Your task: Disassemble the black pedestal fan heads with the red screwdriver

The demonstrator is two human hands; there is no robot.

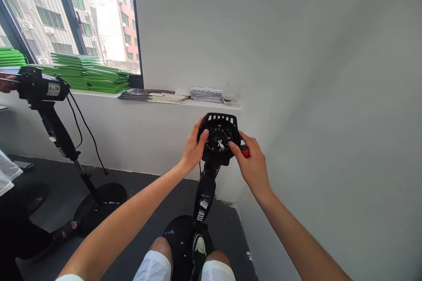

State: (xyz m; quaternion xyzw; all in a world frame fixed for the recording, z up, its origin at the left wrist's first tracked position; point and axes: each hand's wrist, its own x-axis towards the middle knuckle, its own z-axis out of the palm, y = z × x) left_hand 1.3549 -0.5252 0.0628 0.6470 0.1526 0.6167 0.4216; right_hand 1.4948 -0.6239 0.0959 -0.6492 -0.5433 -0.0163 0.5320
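A black fan motor head [217, 158] with a metal shaft at its centre faces me on a dark stand [206, 191]. My left hand [194, 147] grips the left rim of the head, thumb on its front. On the other side, my right hand [252, 158] holds the right rim, with its thumb near the shaft. Something with a red part [245, 151] shows beside the right fingers; the rest of it is hidden. The stand's round black base [180, 237] rests on the floor by my legs.
At the left stands another fan stand [59, 134] with a hanging cable and a person's hand [8, 83] at its motor. Green stacks [105, 80], papers [206, 94] and a small clear tray [231, 102] lie along the ledge. A wall rises at the right.
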